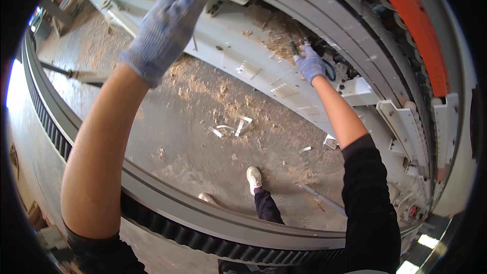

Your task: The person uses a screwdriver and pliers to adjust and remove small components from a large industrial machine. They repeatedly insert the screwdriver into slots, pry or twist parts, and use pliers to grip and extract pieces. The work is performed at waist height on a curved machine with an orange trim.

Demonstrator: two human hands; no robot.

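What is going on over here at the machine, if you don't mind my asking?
A person in blue knit gloves leans over a big grey machine frame. The right hand reaches into the machine by a dark tool or fitting, its grip hard to make out. The left hand is raised, open and flat, holding nothing. Sawdust and small white strips litter the floor.

The concrete floor point(193, 142) carries scattered sawdust point(203, 83), bent white strips point(238, 124) near the middle, and a metal rod point(324, 199) at the right.

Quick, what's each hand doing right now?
Left hand: open, flat, holding nothing, resting by the grey machine.
Right hand: shut on a dark tool.
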